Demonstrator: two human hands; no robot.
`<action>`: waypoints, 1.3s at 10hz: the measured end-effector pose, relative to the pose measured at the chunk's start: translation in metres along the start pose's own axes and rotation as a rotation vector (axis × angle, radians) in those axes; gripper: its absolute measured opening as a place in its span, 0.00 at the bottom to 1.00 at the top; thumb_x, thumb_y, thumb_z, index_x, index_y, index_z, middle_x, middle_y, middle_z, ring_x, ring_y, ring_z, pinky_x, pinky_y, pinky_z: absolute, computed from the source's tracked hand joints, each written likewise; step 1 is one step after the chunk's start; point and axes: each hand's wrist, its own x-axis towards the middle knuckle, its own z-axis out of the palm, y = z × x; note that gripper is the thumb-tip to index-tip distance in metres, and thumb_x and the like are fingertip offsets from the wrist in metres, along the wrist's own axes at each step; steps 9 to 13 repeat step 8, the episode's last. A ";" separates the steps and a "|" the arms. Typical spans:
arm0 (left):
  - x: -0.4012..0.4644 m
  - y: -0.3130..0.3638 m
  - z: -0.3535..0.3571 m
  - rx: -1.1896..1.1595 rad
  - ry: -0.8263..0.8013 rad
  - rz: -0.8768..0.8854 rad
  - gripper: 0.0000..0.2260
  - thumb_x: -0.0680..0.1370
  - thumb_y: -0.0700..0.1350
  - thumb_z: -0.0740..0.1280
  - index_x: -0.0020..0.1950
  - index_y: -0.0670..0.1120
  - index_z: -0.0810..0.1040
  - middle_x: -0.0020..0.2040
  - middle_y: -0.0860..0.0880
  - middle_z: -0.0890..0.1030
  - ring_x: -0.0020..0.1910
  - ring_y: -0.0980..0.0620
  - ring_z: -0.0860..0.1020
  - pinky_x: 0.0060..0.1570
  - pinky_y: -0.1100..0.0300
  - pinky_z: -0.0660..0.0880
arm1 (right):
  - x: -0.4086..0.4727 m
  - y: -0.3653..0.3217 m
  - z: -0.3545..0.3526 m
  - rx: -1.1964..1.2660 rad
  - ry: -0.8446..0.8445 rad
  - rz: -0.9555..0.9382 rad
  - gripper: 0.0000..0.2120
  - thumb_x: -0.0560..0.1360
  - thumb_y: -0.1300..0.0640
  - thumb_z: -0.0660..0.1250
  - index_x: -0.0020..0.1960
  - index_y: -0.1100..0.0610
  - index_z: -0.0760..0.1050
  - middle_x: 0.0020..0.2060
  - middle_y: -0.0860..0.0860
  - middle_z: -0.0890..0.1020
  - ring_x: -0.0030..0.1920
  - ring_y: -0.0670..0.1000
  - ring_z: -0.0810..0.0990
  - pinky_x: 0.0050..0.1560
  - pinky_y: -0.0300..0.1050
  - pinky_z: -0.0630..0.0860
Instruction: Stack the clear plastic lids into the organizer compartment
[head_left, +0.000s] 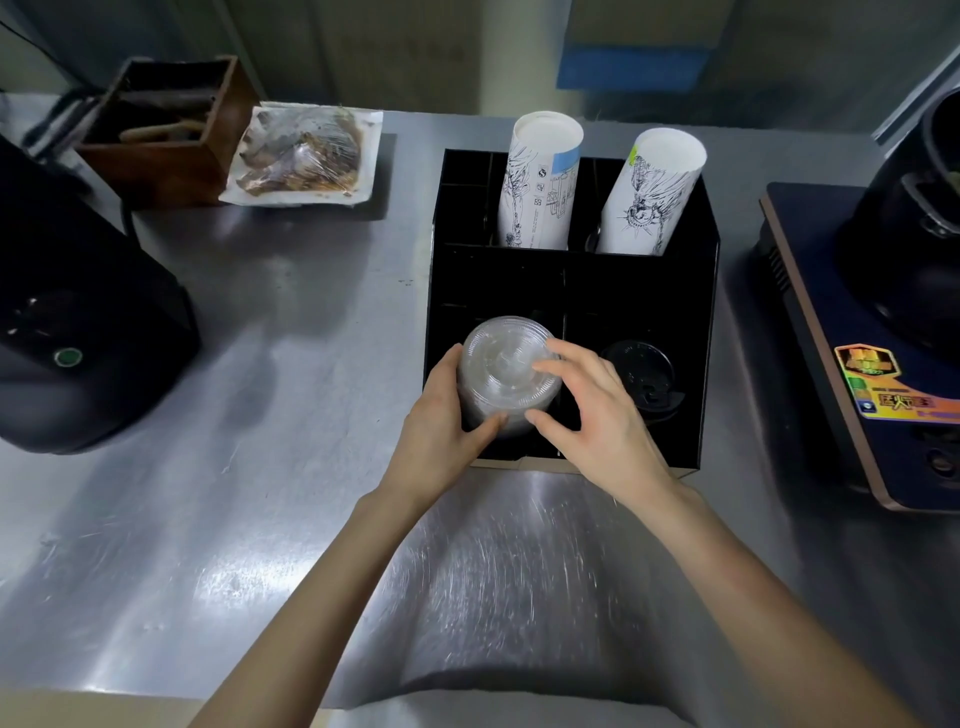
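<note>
A stack of clear plastic lids (506, 376) stands in the front left compartment of the black organizer (691, 322). My left hand (441, 426) wraps the stack's left side, thumb across its lower front. My right hand (597, 410) touches the stack's right side with fingertips on the top lid and thumb at its lower edge. The bottom of the stack is hidden by my hands and the compartment wall.
Black lids (644, 382) lie in the front right compartment. Two stacks of paper cups (543, 179) (652, 192) lean in the rear compartments. A dark appliance (78, 322), a wooden box (166, 124) and a wrapped tray (304, 156) stand at left, a cooker (883, 332) at right.
</note>
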 end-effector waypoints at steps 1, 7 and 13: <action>0.001 -0.001 -0.001 0.026 -0.024 -0.007 0.37 0.71 0.41 0.71 0.71 0.43 0.51 0.69 0.47 0.66 0.64 0.50 0.68 0.60 0.62 0.67 | -0.001 -0.001 0.000 0.001 0.002 0.001 0.21 0.70 0.58 0.69 0.62 0.56 0.69 0.67 0.51 0.68 0.64 0.45 0.62 0.63 0.32 0.54; -0.006 0.017 -0.019 0.383 -0.038 0.161 0.35 0.74 0.48 0.67 0.71 0.41 0.49 0.74 0.40 0.53 0.72 0.44 0.51 0.70 0.51 0.52 | -0.007 -0.011 -0.017 -0.182 -0.139 0.078 0.34 0.72 0.49 0.66 0.71 0.50 0.52 0.75 0.54 0.49 0.74 0.53 0.42 0.72 0.51 0.43; -0.006 0.023 -0.018 0.596 -0.128 0.111 0.36 0.75 0.55 0.63 0.72 0.42 0.44 0.75 0.42 0.46 0.72 0.43 0.42 0.69 0.44 0.43 | -0.007 -0.014 -0.021 -0.267 -0.183 0.090 0.37 0.71 0.45 0.65 0.72 0.48 0.48 0.75 0.53 0.44 0.73 0.53 0.37 0.72 0.54 0.38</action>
